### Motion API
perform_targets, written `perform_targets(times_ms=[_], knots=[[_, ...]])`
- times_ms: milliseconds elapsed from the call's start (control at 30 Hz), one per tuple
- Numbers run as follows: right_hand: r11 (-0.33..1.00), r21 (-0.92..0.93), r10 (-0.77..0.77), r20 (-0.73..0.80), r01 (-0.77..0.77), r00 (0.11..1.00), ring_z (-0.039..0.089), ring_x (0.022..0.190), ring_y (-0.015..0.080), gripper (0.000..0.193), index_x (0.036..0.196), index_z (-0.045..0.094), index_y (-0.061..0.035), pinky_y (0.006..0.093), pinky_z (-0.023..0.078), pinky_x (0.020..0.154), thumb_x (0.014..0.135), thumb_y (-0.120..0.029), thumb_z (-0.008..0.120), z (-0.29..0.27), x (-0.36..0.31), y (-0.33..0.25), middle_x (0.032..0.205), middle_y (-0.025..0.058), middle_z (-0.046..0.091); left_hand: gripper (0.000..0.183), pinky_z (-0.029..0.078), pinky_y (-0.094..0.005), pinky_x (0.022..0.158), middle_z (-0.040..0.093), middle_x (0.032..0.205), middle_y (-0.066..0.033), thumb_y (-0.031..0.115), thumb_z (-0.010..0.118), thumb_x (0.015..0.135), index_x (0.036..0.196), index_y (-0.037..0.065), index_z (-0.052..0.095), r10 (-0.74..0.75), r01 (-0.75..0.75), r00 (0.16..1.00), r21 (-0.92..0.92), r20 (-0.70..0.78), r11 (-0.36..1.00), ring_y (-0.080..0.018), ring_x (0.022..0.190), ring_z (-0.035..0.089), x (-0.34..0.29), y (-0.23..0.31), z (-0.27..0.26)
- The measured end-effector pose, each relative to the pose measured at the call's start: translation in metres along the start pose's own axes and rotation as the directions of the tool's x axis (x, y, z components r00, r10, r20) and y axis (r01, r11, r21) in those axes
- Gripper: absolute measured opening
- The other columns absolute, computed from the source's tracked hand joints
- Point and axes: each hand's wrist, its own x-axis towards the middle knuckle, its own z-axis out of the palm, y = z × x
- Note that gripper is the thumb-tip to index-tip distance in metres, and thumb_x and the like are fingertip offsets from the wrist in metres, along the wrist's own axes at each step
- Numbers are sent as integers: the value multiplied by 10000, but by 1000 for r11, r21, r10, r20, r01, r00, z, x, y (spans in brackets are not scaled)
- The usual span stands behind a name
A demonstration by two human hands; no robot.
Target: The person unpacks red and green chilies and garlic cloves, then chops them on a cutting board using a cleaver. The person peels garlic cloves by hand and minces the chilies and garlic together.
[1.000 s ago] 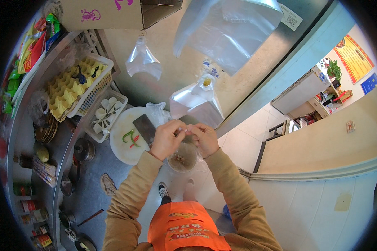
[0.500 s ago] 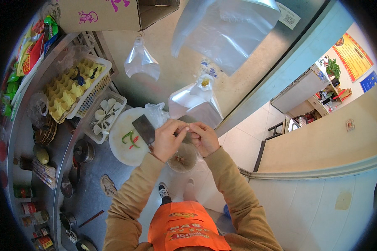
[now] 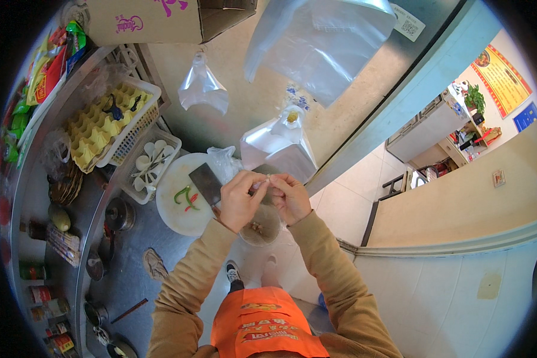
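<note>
Grip state: the left hand (image 3: 238, 200) and right hand (image 3: 290, 200) pinch a small pale piece (image 3: 268, 178) near the far edge of the bowl (image 3: 262, 240). It likely handles as light, firm (surface texture indistinct); fingertips should take opposite ends.

A kitchen, shown by a metal counter (image 3: 134, 238), a round chopping board (image 3: 172, 221) bearing green and red chillies (image 3: 184, 194), a cleaver (image 3: 204, 184), white spoons (image 3: 146, 162) in a basket (image 3: 172, 143), and an egg tray (image 3: 95, 128). Jars (image 3: 51, 310) line the shelf. Beyond the doorway, a yellow poster (image 3: 500, 80) and cabinet (image 3: 426, 128) perhaps suggest a small eatery, though they show too small to be sure.
</note>
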Motion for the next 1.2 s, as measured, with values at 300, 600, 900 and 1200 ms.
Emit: perform_targets(times_ms=[300, 600, 900, 1200], knots=[[999, -31, -20, 0, 20, 1000, 476, 643, 45, 110, 946, 622, -56, 182, 340, 486, 903, -66, 723, 0, -2, 2, 857, 7, 625, 93, 524, -329, 608, 655, 826, -111, 15, 736, 823, 896, 21, 680, -1, 1, 1000, -5, 9, 1000, -245, 688, 657, -2, -2, 2], [999, 34, -18, -34, 19, 999, 475, 632, 45, 97, 940, 619, -64, 179, 355, 480, 910, -75, 711, -5, 2, 8, 856, 17, 633, 115, 510, -305, 592, 619, 782, -87, 1, 726, 802, 850, 22, 624, -27, 29, 999, -27, 46, 999, -195, 651, 628, -3, -5, 12], [987, 140, 76, 25, -79, 997, 455, 635, 32, 99, 973, 610, -46, 149, 329, 472, 928, -88, 688, -11, 5, -4, 986, 83, 682, 130, 497, -278, 579, 609, 767, -77, 11, 729, 793, 835, 18, 606, -104, 105, 994, -32, 28, 994, -151, 632, 615, -11, -8, 14], [996, -49, 83, 110, -78, 990, 464, 646, 34, 174, 1091, 670, -20, 167, 347, 509, 924, -64, 691, -11, -1, -13, 897, 17, 650, 76, 470, -240, 582, 682, 756, -23, 54, 709, 892, 928, -10, 688, -391, 447, 894, -368, 221, 815, -49, 654, 563, -6, -22, 8]])
